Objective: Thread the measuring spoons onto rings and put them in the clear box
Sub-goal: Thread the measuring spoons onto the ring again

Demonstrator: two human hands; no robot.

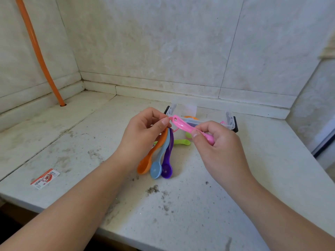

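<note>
Pinching a pink ring [170, 118] between thumb and curled fingers, the left hand [145, 131] is holding it up above the pale stone counter [181, 205], and three measuring spoons are hanging from it by their handle ends: an orange spoon [145, 165], a light blue spoon [156, 170] and a purple spoon [167, 169], their bowls pointing down toward the near edge and lying side by side. The right hand [215, 142] is gripping a pink spoon [188, 127] by its bowl end, fingers curled round it, and is pointing the handle's holed tip toward the ring, the tip sitting just beside the left thumb. Lying on the counter behind the hands is a green spoon [183, 142], partly hidden. Standing farther back near the wall is the clear box [229, 120], open, with black clasps at its ends and something orange showing inside; what else it is holding is hard to tell. An orange hose [39, 53] is running down the tiled wall into a hole in the counter at the left, and a small red-and-white label [45, 178] is lying near the left edge. Dark specks of grit are scattered across the counter.
</note>
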